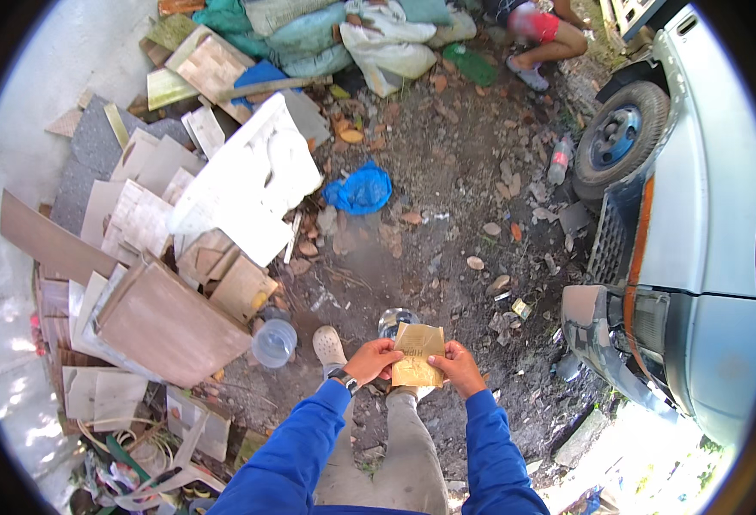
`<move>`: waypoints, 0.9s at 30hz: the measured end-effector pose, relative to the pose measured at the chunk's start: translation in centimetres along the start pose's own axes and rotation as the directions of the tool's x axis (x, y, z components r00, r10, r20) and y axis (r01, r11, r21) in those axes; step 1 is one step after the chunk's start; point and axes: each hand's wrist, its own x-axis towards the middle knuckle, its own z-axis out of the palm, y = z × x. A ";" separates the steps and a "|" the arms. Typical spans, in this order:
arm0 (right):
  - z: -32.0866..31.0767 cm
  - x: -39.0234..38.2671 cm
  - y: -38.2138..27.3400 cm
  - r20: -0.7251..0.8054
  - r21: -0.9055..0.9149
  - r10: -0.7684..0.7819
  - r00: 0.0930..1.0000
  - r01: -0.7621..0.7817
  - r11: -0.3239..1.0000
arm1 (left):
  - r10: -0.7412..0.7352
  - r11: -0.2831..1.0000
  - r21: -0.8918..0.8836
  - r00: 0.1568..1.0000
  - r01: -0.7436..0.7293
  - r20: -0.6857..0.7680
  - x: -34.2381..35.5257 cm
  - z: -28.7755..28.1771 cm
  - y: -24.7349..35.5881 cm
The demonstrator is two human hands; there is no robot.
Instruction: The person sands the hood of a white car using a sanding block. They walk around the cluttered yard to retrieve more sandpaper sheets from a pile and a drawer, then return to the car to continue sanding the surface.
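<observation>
Both my hands hold a tan, printed paper piece [417,355] in front of my legs. Whether it is a packet or a folded sheet, I cannot tell. My left hand [371,361], with a watch at the wrist, pinches its left edge. The right edge is gripped between thumb and fingers of my right hand [459,369]. Partly hidden just beyond the paper, a clear round container [397,319] stands on the ground. To the left, beside my left shoe [329,346], there is a clear plastic tub [274,343].
Stacked boards and tiles [172,322] and a white moulded panel [254,184] lie along the left. A blue plastic bag [359,188] rests ahead. Filled sacks [387,39] line the back, near another person [545,39]. A pale-blue vehicle [713,189] stands right, beside a plastic bottle [560,160].
</observation>
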 end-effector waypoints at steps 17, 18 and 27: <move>18.9 -11.1 -23.2 0.164 0.189 -0.329 0.930 0.297 0.936 | 0.268 0.874 -0.357 0.940 -0.329 -0.212 -23.0 -7.2 21.1; 18.8 -11.5 -24.2 0.203 0.146 -0.324 0.924 0.299 0.943 | 0.315 0.868 -0.321 0.920 -0.378 -0.232 -23.2 -7.4 21.9; 18.3 -12.2 -33.1 0.094 0.051 -0.474 0.876 0.471 0.881 | 0.695 0.702 0.296 0.714 -0.648 -0.086 -24.1 -5.4 29.8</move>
